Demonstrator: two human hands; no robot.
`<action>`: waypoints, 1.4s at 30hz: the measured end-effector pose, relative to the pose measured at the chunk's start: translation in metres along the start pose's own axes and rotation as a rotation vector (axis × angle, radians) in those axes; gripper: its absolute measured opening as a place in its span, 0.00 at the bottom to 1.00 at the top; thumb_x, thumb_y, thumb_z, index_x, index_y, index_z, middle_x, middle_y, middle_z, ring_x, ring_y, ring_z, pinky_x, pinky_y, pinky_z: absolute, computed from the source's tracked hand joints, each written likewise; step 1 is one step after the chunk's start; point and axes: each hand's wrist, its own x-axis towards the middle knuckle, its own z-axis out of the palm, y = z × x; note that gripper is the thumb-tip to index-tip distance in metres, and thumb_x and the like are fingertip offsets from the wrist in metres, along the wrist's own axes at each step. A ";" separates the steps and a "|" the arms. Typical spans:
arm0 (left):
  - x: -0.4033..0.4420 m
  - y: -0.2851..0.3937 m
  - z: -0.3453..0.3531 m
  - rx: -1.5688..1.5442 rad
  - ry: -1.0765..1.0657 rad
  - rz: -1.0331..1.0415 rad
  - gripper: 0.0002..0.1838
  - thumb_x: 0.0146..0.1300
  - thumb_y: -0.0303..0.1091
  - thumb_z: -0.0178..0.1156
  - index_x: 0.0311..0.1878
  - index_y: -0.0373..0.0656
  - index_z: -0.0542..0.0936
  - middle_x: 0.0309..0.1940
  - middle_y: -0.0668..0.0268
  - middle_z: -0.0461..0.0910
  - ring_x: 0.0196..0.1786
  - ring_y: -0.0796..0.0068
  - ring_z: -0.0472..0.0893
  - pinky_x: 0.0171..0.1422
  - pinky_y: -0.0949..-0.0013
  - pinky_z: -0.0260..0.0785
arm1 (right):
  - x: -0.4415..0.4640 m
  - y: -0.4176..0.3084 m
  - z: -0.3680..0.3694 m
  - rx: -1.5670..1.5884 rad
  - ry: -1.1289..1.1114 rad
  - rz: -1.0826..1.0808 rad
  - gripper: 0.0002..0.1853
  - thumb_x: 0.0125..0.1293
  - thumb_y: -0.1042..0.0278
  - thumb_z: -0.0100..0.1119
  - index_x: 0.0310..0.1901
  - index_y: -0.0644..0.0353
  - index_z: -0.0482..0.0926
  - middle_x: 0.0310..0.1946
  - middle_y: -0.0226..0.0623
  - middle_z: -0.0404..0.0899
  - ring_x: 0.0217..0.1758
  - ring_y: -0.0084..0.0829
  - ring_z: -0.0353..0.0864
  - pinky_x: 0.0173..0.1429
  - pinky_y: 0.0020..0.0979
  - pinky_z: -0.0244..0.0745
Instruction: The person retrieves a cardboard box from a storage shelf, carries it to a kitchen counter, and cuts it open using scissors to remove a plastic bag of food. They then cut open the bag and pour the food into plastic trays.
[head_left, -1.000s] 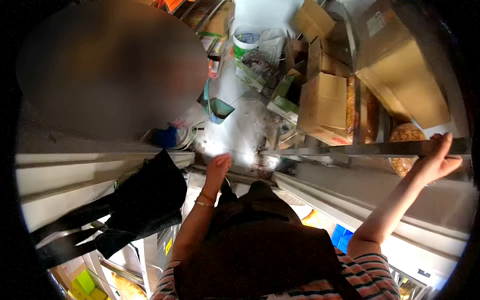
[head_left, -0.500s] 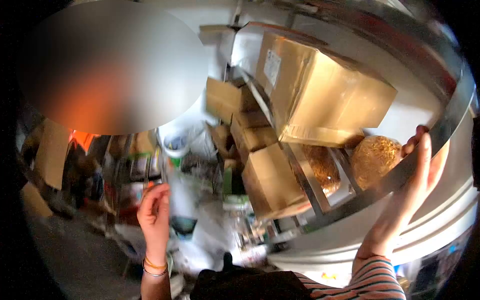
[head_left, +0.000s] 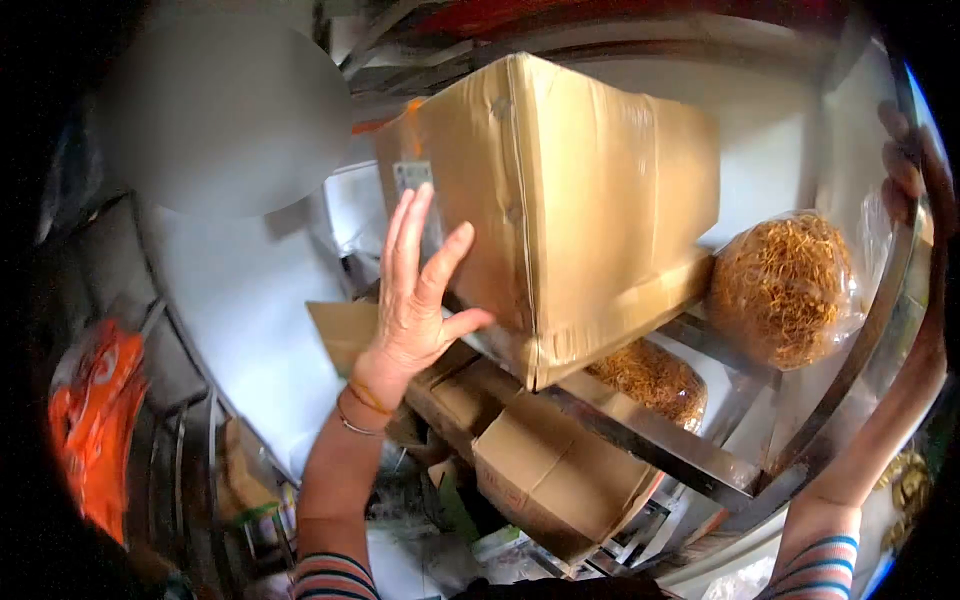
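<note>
My left hand (head_left: pixel 418 295) is raised with spread fingers at the left side of a large cardboard box (head_left: pixel 610 200); whether it touches the box I cannot tell. The box sits tilted on a metal rack, and a white label (head_left: pixel 412 176) shows on its left face. At the far right my right hand (head_left: pixel 903 165) is wrapped around the upright metal bar (head_left: pixel 890 270) of the rack. Beside the box lies a clear plastic bag of brown, thread-like dried stuff (head_left: pixel 785 290). A similar bag (head_left: pixel 655 380) is partly hidden under the box.
Below the rack stand smaller cardboard boxes (head_left: pixel 560 470), some with flaps up. An orange plastic bag (head_left: pixel 98 425) hangs at the left. A metal rail (head_left: pixel 660 440) runs under the large box. A blurred area covers the upper left.
My left hand has risen from low in the view to the large box's side. My right hand still holds the rack. The view has turned, and the box appears nearer.
</note>
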 end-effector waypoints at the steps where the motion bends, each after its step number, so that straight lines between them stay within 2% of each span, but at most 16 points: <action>1: 0.008 -0.013 0.006 -0.063 0.020 0.088 0.57 0.32 0.48 0.76 0.71 0.62 0.60 0.73 0.48 0.49 0.73 0.43 0.53 0.73 0.44 0.49 | 0.002 -0.004 -0.006 -0.015 0.002 0.043 0.15 0.65 0.55 0.60 0.40 0.59 0.79 0.37 0.36 0.82 0.31 0.22 0.77 0.34 0.27 0.73; 3: 0.021 -0.027 0.008 -0.172 0.060 0.199 0.57 0.30 0.49 0.76 0.70 0.64 0.61 0.72 0.49 0.50 0.73 0.43 0.54 0.73 0.43 0.49 | -0.008 -0.014 -0.020 -0.093 0.099 0.218 0.18 0.67 0.53 0.56 0.45 0.62 0.77 0.30 0.30 0.74 0.25 0.18 0.70 0.29 0.22 0.65; 4: 0.029 -0.033 0.004 -0.137 0.037 0.267 0.57 0.29 0.50 0.76 0.70 0.65 0.61 0.72 0.50 0.52 0.72 0.44 0.55 0.72 0.42 0.50 | -0.013 -0.009 -0.013 -0.276 0.136 0.183 0.21 0.69 0.50 0.53 0.49 0.62 0.74 0.21 0.20 0.65 0.21 0.14 0.60 0.26 0.18 0.54; 7: 0.054 -0.037 0.005 -0.080 0.052 0.396 0.51 0.32 0.55 0.72 0.67 0.67 0.65 0.70 0.55 0.59 0.70 0.47 0.60 0.70 0.41 0.55 | -0.024 -0.012 0.016 -0.503 0.299 0.075 0.23 0.71 0.47 0.47 0.49 0.62 0.74 0.18 0.19 0.62 0.19 0.14 0.56 0.25 0.19 0.49; 10: 0.082 -0.035 0.003 -0.062 0.097 0.472 0.40 0.44 0.59 0.63 0.63 0.61 0.70 0.66 0.53 0.65 0.67 0.46 0.65 0.68 0.44 0.59 | -0.030 -0.019 0.031 -0.466 0.195 0.059 0.16 0.73 0.55 0.47 0.45 0.61 0.74 0.23 0.26 0.64 0.25 0.18 0.60 0.30 0.21 0.55; 12: 0.092 -0.039 -0.002 -0.020 0.106 0.527 0.35 0.52 0.63 0.56 0.60 0.55 0.74 0.63 0.49 0.69 0.64 0.44 0.69 0.67 0.46 0.61 | -0.030 -0.019 0.039 -0.522 0.348 0.071 0.14 0.73 0.56 0.47 0.44 0.59 0.73 0.24 0.26 0.64 0.25 0.19 0.59 0.30 0.22 0.54; 14: 0.103 -0.045 -0.008 -0.023 0.149 0.524 0.32 0.52 0.62 0.56 0.56 0.52 0.78 0.60 0.52 0.72 0.62 0.47 0.72 0.64 0.52 0.65 | -0.036 -0.022 0.049 -0.637 0.488 0.068 0.16 0.73 0.55 0.45 0.47 0.60 0.74 0.27 0.29 0.73 0.30 0.20 0.72 0.37 0.21 0.66; 17: 0.114 -0.060 -0.010 -0.040 0.213 0.558 0.33 0.52 0.61 0.57 0.54 0.48 0.80 0.58 0.52 0.74 0.60 0.48 0.74 0.63 0.55 0.67 | -0.072 -0.023 0.085 -1.571 0.722 -0.467 0.17 0.73 0.58 0.44 0.50 0.63 0.74 0.41 0.34 0.81 0.46 0.24 0.80 0.54 0.25 0.73; 19: 0.117 -0.064 -0.014 -0.057 0.224 0.546 0.32 0.50 0.58 0.60 0.53 0.46 0.80 0.57 0.52 0.75 0.59 0.50 0.75 0.63 0.56 0.68 | -0.133 -0.013 0.104 -1.365 0.178 -0.004 0.21 0.66 0.55 0.56 0.54 0.61 0.73 0.54 0.42 0.73 0.56 0.33 0.75 0.58 0.37 0.71; 21: 0.121 -0.066 -0.013 -0.080 0.236 0.536 0.31 0.49 0.57 0.61 0.53 0.47 0.81 0.57 0.53 0.75 0.59 0.50 0.75 0.63 0.56 0.68 | -0.074 -0.011 0.197 -1.390 -0.803 -0.127 0.37 0.51 0.48 0.69 0.59 0.61 0.70 0.60 0.50 0.69 0.61 0.47 0.72 0.60 0.48 0.68; 24: 0.123 -0.065 -0.013 -0.123 0.248 0.520 0.31 0.47 0.54 0.63 0.53 0.47 0.81 0.57 0.54 0.75 0.59 0.51 0.75 0.63 0.57 0.68 | -0.075 0.056 0.220 -1.345 -0.780 0.077 0.50 0.42 0.48 0.72 0.68 0.54 0.61 0.64 0.57 0.62 0.66 0.55 0.63 0.65 0.55 0.60; 27: 0.120 -0.068 -0.012 -0.144 0.278 0.536 0.31 0.47 0.54 0.63 0.53 0.47 0.81 0.57 0.54 0.75 0.59 0.51 0.75 0.63 0.57 0.68 | -0.081 0.103 0.224 -1.516 -0.709 -0.168 0.49 0.42 0.51 0.71 0.68 0.54 0.62 0.63 0.56 0.64 0.64 0.54 0.67 0.63 0.53 0.64; 29: 0.118 -0.065 -0.010 -0.140 0.272 0.545 0.31 0.46 0.55 0.64 0.52 0.47 0.81 0.57 0.55 0.76 0.59 0.51 0.75 0.62 0.57 0.68 | -0.072 0.106 0.227 -1.403 -0.593 -0.162 0.29 0.54 0.64 0.56 0.61 0.57 0.70 0.50 0.54 0.74 0.51 0.46 0.78 0.52 0.43 0.75; 37: 0.114 -0.066 -0.010 -0.131 0.236 0.575 0.30 0.52 0.60 0.59 0.49 0.46 0.82 0.56 0.52 0.76 0.59 0.49 0.75 0.61 0.56 0.69 | -0.068 0.086 0.218 -1.229 -0.529 -0.342 0.24 0.54 0.67 0.59 0.55 0.63 0.76 0.41 0.48 0.80 0.39 0.41 0.84 0.37 0.32 0.81; 40: 0.110 -0.060 -0.010 -0.115 0.227 0.576 0.30 0.52 0.61 0.59 0.49 0.46 0.82 0.56 0.52 0.76 0.59 0.49 0.75 0.61 0.56 0.68 | -0.099 0.058 0.244 -1.204 -0.565 -0.571 0.27 0.52 0.65 0.55 0.56 0.64 0.74 0.43 0.49 0.79 0.41 0.39 0.83 0.39 0.29 0.80; 42: 0.108 -0.060 -0.012 -0.132 0.201 0.564 0.31 0.52 0.62 0.59 0.49 0.47 0.81 0.56 0.51 0.75 0.60 0.48 0.74 0.62 0.56 0.68 | -0.109 0.024 0.239 -1.169 -0.582 -0.432 0.23 0.59 0.63 0.53 0.57 0.56 0.75 0.50 0.51 0.77 0.54 0.41 0.79 0.54 0.40 0.77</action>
